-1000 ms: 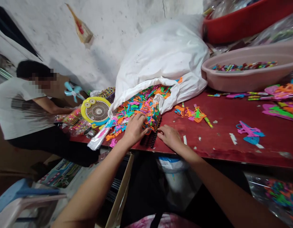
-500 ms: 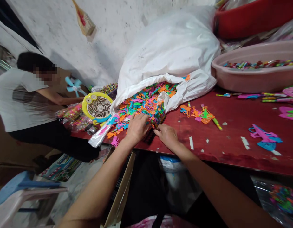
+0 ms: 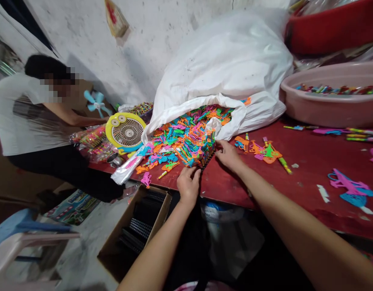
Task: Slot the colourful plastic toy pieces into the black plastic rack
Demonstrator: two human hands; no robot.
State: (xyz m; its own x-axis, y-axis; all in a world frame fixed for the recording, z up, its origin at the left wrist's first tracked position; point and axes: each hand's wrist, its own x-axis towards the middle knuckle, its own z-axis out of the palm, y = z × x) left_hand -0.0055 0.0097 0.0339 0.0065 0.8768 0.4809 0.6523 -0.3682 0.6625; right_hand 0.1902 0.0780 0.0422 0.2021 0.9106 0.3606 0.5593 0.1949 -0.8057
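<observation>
A black rack (image 3: 211, 157), packed with upright colourful plastic pieces (image 3: 198, 145), stands near the table's front edge. My left hand (image 3: 189, 185) grips its near corner, fingers bent and thumb to the right. At its right far end, my right hand (image 3: 229, 156) holds the side with bent fingers; some fingertips are hidden. Behind the rack, a big white sack (image 3: 223, 60) lies with its mouth open. Loose plastic pieces (image 3: 171, 133) in orange, blue, green and pink spill from it, left of the rack.
A yellow fan (image 3: 128, 132) stands left on the red table (image 3: 259, 178). Below is a carton (image 3: 158, 228) of black racks. A pink basin (image 3: 328, 101) and toy pieces (image 3: 350, 184) are at right. A co-worker (image 3: 38, 109) bends over at the left.
My left hand has moved from the pieces' top down to the rack's near corner. My right hand has shifted to its far right side. The view has turned slightly, showing more of the carton.
</observation>
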